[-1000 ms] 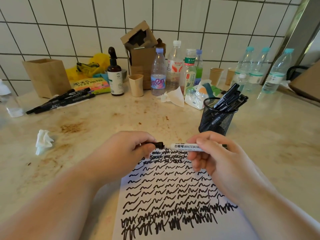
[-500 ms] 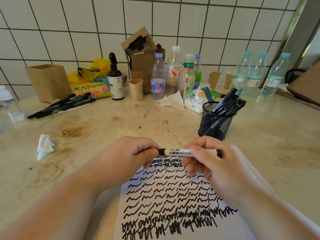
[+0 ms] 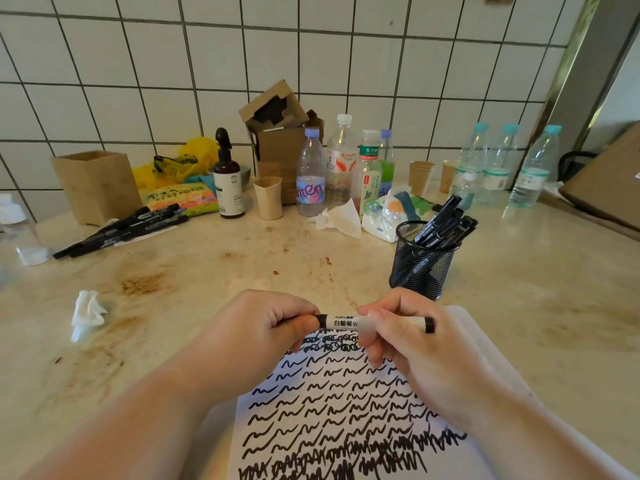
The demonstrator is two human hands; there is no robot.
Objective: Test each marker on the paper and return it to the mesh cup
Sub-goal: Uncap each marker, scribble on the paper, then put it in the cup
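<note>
Above the scribble-covered white paper [image 3: 346, 410], your left hand [image 3: 263, 327] pinches the cap end and your right hand [image 3: 412, 341] grips the white whiteboard marker [image 3: 346, 322]; capping looks finished, so next lift it to the black mesh cup [image 3: 420, 263].

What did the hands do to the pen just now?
The left hand pushed the cap onto the whiteboard marker; the bare tip seen a second ago is now covered. The right hand kept gripping the barrel. The scribbled paper and the mesh cup of markers stayed put.
</note>
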